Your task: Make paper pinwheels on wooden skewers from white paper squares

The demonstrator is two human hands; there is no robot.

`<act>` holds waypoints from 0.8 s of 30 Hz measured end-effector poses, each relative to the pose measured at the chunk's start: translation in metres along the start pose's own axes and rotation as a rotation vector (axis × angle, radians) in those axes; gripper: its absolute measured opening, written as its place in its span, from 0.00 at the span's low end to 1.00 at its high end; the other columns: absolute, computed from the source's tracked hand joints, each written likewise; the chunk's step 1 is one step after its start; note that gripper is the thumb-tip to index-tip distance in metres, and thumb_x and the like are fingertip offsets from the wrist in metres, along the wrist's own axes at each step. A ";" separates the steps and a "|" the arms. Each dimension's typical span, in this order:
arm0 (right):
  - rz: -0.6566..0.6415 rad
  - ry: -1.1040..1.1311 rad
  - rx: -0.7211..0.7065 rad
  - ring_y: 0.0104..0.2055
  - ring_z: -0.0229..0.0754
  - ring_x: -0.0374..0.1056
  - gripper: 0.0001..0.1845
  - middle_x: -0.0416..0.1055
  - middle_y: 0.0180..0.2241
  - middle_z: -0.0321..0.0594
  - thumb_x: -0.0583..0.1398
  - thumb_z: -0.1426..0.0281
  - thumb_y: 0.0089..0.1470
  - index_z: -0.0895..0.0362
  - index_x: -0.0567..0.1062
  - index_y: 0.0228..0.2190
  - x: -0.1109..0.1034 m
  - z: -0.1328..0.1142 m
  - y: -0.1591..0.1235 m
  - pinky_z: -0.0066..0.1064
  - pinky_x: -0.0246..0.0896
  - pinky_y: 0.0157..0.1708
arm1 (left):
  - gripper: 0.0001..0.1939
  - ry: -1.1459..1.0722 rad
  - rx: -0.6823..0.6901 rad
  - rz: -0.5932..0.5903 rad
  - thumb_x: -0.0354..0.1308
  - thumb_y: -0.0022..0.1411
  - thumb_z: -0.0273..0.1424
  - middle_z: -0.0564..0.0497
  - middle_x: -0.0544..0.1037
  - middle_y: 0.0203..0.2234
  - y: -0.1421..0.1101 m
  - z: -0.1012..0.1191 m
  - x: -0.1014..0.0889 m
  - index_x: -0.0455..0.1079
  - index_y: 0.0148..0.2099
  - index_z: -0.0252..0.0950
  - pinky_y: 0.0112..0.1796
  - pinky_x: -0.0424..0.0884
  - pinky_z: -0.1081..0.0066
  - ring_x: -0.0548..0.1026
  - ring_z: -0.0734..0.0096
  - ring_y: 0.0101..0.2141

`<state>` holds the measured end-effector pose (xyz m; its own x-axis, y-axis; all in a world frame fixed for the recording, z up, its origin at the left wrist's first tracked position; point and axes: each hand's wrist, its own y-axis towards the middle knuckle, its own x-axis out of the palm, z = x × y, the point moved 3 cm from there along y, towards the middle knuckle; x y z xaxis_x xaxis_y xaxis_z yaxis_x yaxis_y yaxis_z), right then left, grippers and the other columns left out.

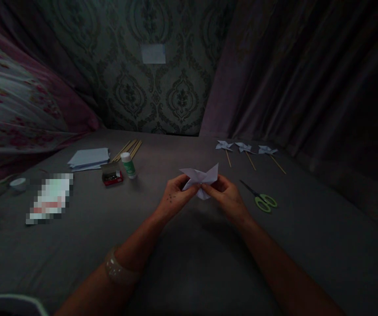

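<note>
A white paper pinwheel (201, 176) is held up between both my hands above the grey cloth surface. My left hand (177, 193) grips its left side, with the thumb pressed close to the middle. On the other side my right hand (226, 195) pinches it, and the two thumb tips nearly meet at its centre. Its pointed blades stick out above and below the thumbs. No stick shows on this pinwheel. The fingers behind the paper are mostly hidden. Scissors (260, 199) with green handles lie just right of my right hand.
Three pinwheels on sticks (244, 148) lie at the back right. On the left are a glue stick (128, 166), an open small red box (112, 176), wooden sticks (128, 150), a paper stack (89, 159) and a blurred packet (51, 199). A white cable (9, 296) runs along the left edge.
</note>
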<state>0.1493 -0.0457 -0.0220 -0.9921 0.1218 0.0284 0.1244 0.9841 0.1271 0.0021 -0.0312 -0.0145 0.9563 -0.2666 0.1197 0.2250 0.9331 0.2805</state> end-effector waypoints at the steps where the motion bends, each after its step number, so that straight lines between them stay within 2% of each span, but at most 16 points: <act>1: -0.046 0.030 0.017 0.36 0.44 0.71 0.21 0.77 0.34 0.42 0.69 0.58 0.37 0.56 0.76 0.33 0.001 0.000 -0.001 0.36 0.65 0.38 | 0.16 0.002 -0.008 -0.002 0.67 0.48 0.37 0.50 0.79 0.29 0.000 -0.001 0.000 0.76 0.37 0.32 0.34 0.69 0.72 0.75 0.69 0.31; 3: -0.074 0.065 0.030 0.36 0.44 0.73 0.18 0.78 0.33 0.41 0.69 0.59 0.38 0.57 0.78 0.31 0.002 0.000 -0.002 0.36 0.65 0.39 | 0.16 0.005 -0.030 -0.004 0.68 0.48 0.38 0.50 0.79 0.29 0.000 -0.003 -0.001 0.76 0.37 0.33 0.34 0.69 0.71 0.75 0.69 0.31; 11: -0.017 0.044 -0.010 0.35 0.45 0.74 0.18 0.79 0.33 0.42 0.69 0.59 0.38 0.56 0.80 0.32 0.000 0.012 0.001 0.36 0.67 0.37 | 0.12 -0.014 -0.130 0.000 0.68 0.46 0.35 0.50 0.79 0.28 0.003 -0.011 -0.005 0.78 0.34 0.34 0.32 0.68 0.73 0.73 0.72 0.29; 18: 0.009 0.018 -0.008 0.31 0.44 0.73 0.17 0.79 0.29 0.42 0.69 0.59 0.36 0.57 0.80 0.28 -0.002 0.027 0.005 0.34 0.66 0.32 | 0.12 -0.004 -0.219 -0.006 0.69 0.44 0.35 0.49 0.81 0.30 0.005 -0.018 -0.007 0.79 0.33 0.34 0.36 0.69 0.71 0.75 0.69 0.32; 24: 0.010 0.038 0.023 0.29 0.42 0.72 0.17 0.79 0.28 0.41 0.70 0.58 0.35 0.57 0.81 0.27 -0.001 0.033 0.004 0.34 0.66 0.32 | 0.12 0.004 -0.238 -0.028 0.70 0.43 0.35 0.49 0.81 0.29 0.006 -0.024 -0.010 0.79 0.32 0.35 0.38 0.70 0.70 0.76 0.68 0.32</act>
<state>0.1505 -0.0371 -0.0545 -0.9896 0.1274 0.0674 0.1340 0.9855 0.1040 -0.0018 -0.0174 -0.0370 0.9496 -0.2931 0.1115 0.2890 0.9559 0.0515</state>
